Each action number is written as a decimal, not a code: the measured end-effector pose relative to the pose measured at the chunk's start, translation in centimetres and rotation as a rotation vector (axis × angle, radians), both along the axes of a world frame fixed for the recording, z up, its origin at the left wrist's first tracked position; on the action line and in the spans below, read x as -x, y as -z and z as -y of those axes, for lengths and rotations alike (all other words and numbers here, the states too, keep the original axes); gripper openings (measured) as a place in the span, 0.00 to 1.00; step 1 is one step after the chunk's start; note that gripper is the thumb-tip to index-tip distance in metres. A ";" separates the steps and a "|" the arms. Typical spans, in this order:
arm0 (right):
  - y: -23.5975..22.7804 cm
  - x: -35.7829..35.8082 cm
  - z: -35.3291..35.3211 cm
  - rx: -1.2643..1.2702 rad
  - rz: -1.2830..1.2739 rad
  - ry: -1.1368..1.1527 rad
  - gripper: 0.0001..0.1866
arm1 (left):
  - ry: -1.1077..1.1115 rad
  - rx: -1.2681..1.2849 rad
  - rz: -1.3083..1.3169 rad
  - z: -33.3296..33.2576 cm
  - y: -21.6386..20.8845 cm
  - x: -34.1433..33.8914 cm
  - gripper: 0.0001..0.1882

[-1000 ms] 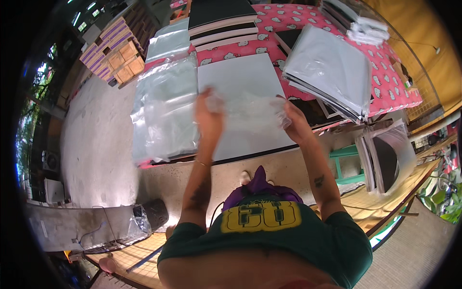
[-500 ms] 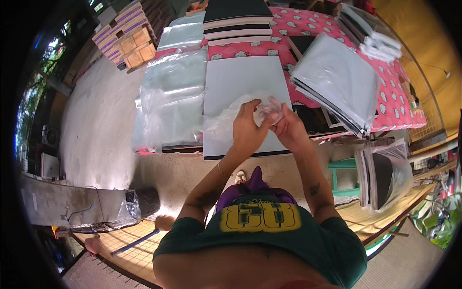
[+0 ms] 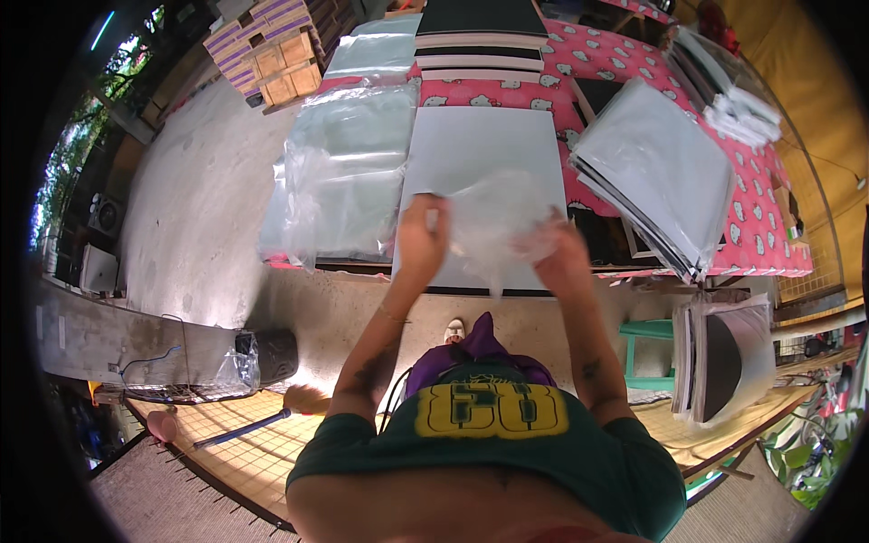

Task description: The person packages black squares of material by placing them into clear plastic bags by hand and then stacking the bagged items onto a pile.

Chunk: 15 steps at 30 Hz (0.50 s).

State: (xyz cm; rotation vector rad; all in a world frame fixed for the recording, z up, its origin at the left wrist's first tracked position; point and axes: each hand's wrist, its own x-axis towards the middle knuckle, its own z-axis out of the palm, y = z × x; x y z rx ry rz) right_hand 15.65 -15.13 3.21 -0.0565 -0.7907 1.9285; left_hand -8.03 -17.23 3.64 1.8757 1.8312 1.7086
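A crumpled clear plastic bag (image 3: 493, 213) hangs stretched between my hands, above a large flat white board (image 3: 480, 136) at the table's near edge. My left hand (image 3: 422, 237) is closed on the bag's left side, its fingers curled. On the other side my right hand (image 3: 563, 255) grips the bag too; motion smears its fingers, and film covers the tips. The white board lies flat, with a dark strip along its near edge.
Clear plastic sleeves (image 3: 348, 163) lie left of the board. Behind stands a stack of black-topped boards (image 3: 480, 45); to the right, a tilted pile of wrapped boards (image 3: 656, 163). All rest on a pink patterned tablecloth (image 3: 769, 208). A green stool (image 3: 647, 353) stands below, by more wrapped boards (image 3: 724, 353).
My hands have moved apart, the left one leftward and the right one slightly right, spreading the bag that was bunched between them. The view has shifted a little left.
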 end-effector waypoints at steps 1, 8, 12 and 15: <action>-0.8 -1.6 -0.8 0.056 0.061 0.088 0.19 | -0.084 0.034 0.029 0.4 1.8 2.5 0.03; -10.8 -1.8 -1.0 -0.748 0.872 0.040 0.15 | 0.266 -0.076 -0.308 0.1 -11.5 0.2 0.34; -11.5 -1.7 -0.8 -1.255 1.544 0.289 0.15 | 0.754 0.515 -0.136 -0.7 -14.1 -2.3 0.26; -9.5 -5.8 -4.0 -0.951 2.192 0.432 0.15 | 1.054 0.645 0.155 -0.1 -13.9 0.7 0.15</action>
